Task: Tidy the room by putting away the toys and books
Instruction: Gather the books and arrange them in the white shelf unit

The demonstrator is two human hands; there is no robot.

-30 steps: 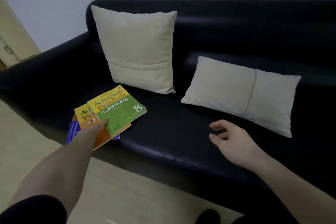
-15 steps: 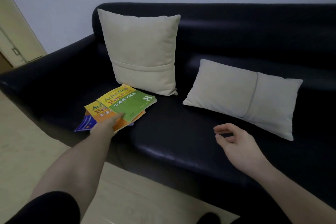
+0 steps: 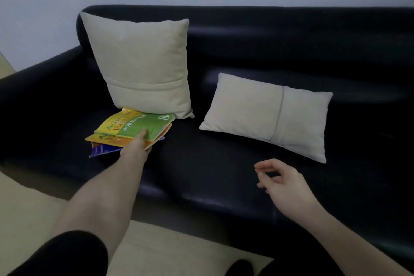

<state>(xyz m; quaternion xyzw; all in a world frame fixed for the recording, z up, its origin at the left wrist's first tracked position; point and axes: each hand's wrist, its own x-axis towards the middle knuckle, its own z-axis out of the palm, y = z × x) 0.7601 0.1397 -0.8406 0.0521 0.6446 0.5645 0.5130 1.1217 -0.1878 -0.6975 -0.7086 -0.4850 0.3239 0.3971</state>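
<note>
The left hand [image 3: 136, 148] holds a fanned stack of books [image 3: 132, 133] at its near edge, thumb on the green cover and the other fingers hidden beneath, so the grip looks like a pinch on the stack. The books sit at about 10 o'clock from the middle of the view, low over the seat of the dark sofa [image 3: 224, 175]; whether they rest on the cushion or hang just above it cannot be told. Their far edge touches or tucks under the bottom of the upright pillow [image 3: 141, 67]. A second pillow [image 3: 266, 112] lies at 2 o'clock, well apart from the books. The right hand [image 3: 284, 184] hovers over the seat at 4 o'clock, fingers loosely curled and holding nothing.

The step in hand seems to be handling the books at the sofa, either gathering them or setting them down. The next move calls for squaring the fanned covers, perhaps with the idle right hand, so the lowest blue one does not slip out
</note>
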